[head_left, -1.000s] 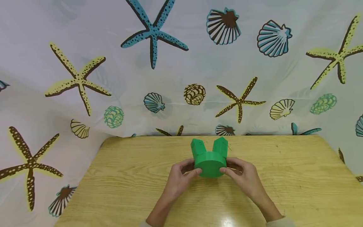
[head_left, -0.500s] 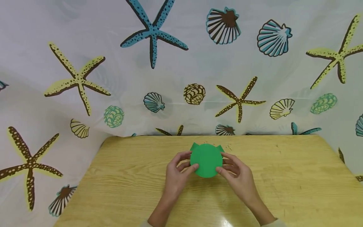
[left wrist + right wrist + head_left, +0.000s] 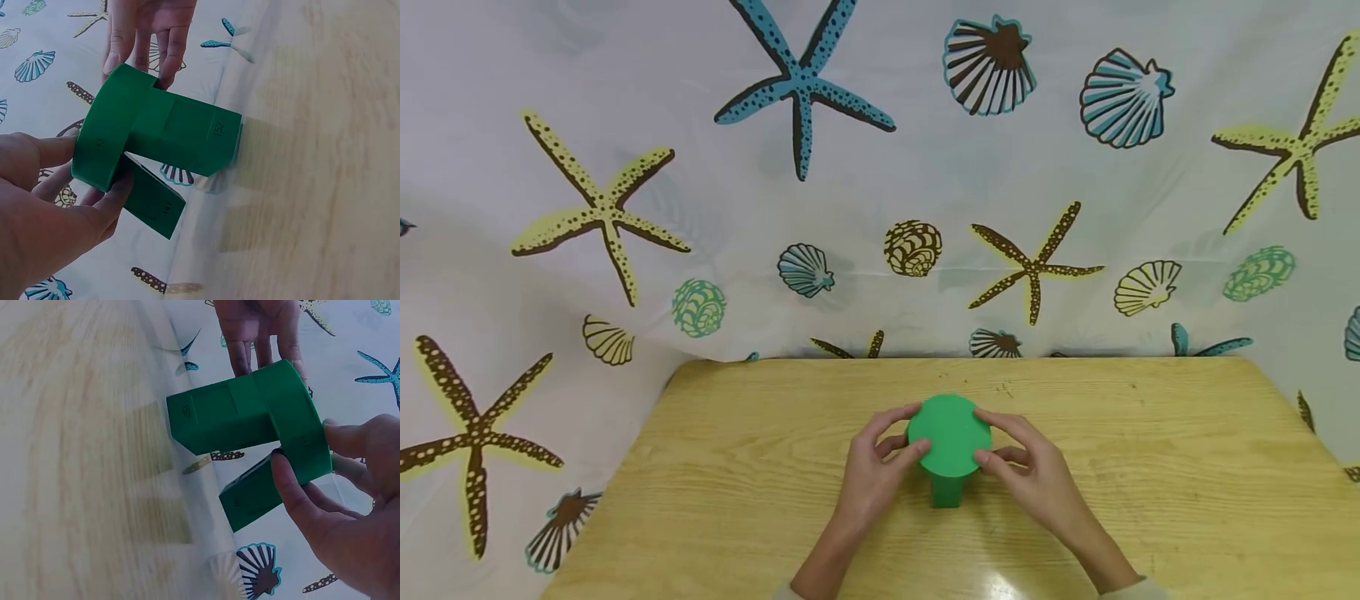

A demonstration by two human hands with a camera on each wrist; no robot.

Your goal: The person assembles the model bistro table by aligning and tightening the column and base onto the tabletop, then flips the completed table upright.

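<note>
A small green toy stool is held in both hands over the middle of the wooden table. Its round seat faces up, slightly tilted, and one leg shows below it in the head view. The left wrist view shows two blocky legs with raised numbers, the larger leg pointing towards the table. My left hand grips the left edge of the seat, thumb on top. Opposite it, my right hand pinches the right edge the same way. Whether the leg ends touch the table is unclear.
Beneath lies a pale wooden table with a light reflection near its front. A white curtain printed with starfish and shells hangs behind the table and along both sides.
The stool has turned in my hands. Its legs pointed up and away one second ago, then its seat faced me; now the seat is up and a leg shows below.
</note>
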